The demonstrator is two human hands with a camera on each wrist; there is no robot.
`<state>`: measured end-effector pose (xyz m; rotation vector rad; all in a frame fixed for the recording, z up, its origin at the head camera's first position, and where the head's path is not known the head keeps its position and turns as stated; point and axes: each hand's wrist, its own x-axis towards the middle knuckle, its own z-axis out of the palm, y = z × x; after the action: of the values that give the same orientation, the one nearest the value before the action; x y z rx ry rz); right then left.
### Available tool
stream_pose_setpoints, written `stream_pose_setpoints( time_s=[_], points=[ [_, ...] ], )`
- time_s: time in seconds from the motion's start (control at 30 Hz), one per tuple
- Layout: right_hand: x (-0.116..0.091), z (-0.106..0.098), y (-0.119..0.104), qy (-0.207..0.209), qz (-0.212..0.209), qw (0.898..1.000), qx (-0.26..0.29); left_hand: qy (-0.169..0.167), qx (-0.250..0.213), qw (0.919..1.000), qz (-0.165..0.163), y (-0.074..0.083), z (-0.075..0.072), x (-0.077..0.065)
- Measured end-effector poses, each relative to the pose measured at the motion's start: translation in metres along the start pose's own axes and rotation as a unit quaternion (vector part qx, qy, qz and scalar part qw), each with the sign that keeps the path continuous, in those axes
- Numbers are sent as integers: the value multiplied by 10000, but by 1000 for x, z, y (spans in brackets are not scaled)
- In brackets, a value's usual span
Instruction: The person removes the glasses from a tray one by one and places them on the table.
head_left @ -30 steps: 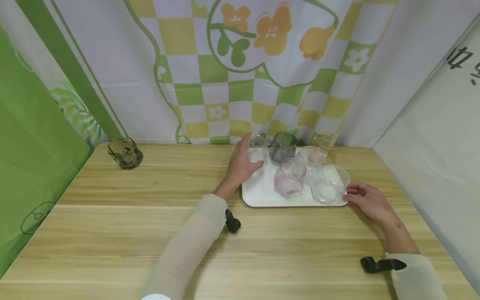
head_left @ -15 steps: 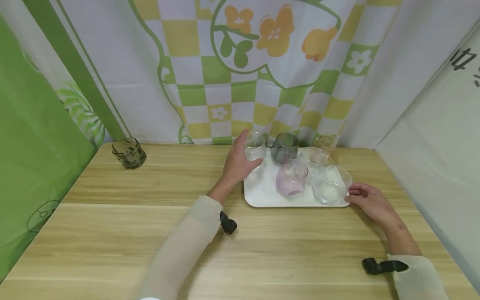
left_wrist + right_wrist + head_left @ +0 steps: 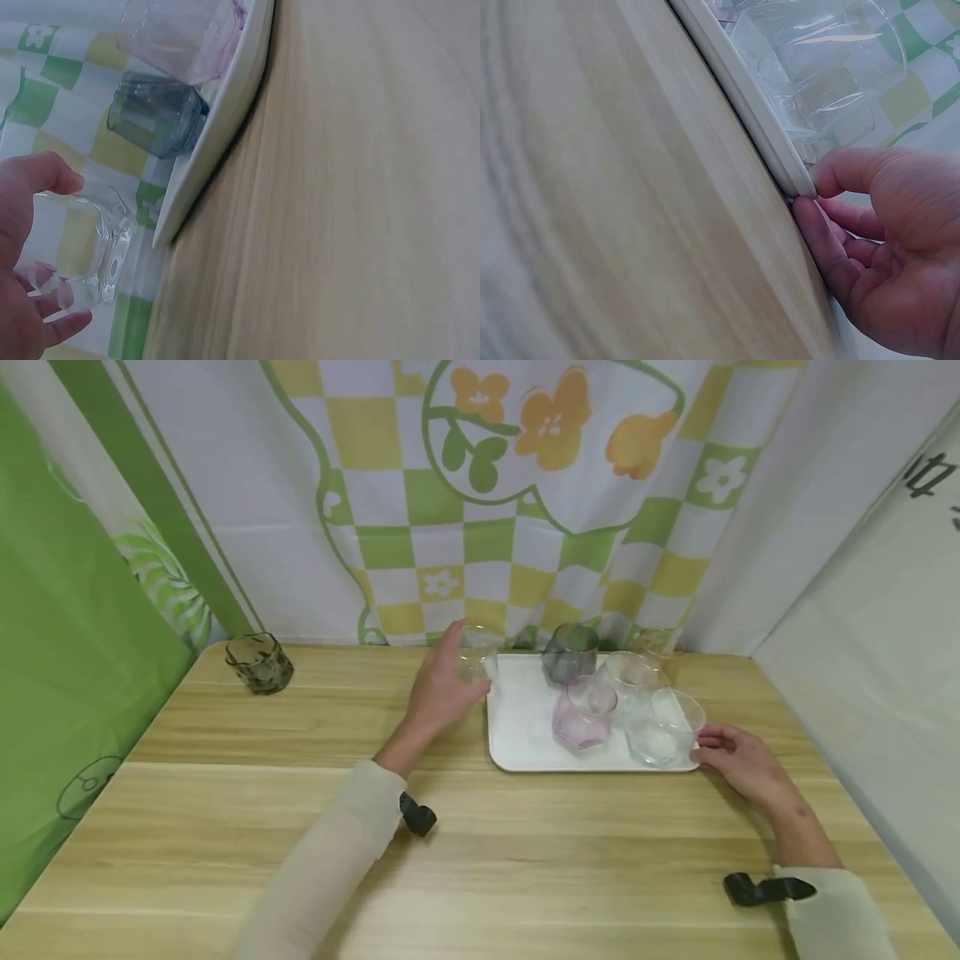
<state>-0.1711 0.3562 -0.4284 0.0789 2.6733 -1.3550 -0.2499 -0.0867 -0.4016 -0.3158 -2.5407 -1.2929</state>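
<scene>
A clear drinking glass [image 3: 477, 652] is gripped in my left hand [image 3: 442, 689], raised beside the left end of the white tray [image 3: 517, 747]. In the left wrist view, thumb and fingers wrap the glass [image 3: 112, 251], whose thick base points toward the tray. My right hand [image 3: 742, 764] pinches the tray's front right corner; the right wrist view has the thumb against the rim [image 3: 780, 157] and fingers below it. Standing on the tray are a grey glass [image 3: 570, 656], a pink glass [image 3: 583, 718], a large clear glass [image 3: 660, 739] and other clear or amber glasses behind.
A dark smoky glass [image 3: 260, 664] stands alone at the table's back left. Behind the wooden table [image 3: 525, 852] hangs a checked curtain [image 3: 435, 543] close to the back edge. Wood surface lies between the dark glass and the tray.
My left hand has carried the clear glass leftward from the tray's back left corner to beyond its left edge. The right hand has stayed at the tray corner.
</scene>
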Motion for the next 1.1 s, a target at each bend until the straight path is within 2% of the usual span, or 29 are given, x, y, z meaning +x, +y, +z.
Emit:
stream_pose_setpoints(
  time_s=[0.13,0.27,0.7,0.97,1.1],
  points=[
    [1,1,-1,16,-45,10000,30,13,165,9998,-84,-12,-13,-3],
    [1,0,-1,6,-55,10000,67,102,126,9996,-214,-22,-27,-6],
    [0,1,-2,-27,-42,10000,15,415,163,9986,-294,-49,-72,-12],
    [-1,-1,-1,30,-11,9996,-284,466,210,9971,-558,-63,-98,-13],
    [0,0,-1,40,5,9998,-169,542,233,9959,-688,-70,-112,-12]
  ],
)
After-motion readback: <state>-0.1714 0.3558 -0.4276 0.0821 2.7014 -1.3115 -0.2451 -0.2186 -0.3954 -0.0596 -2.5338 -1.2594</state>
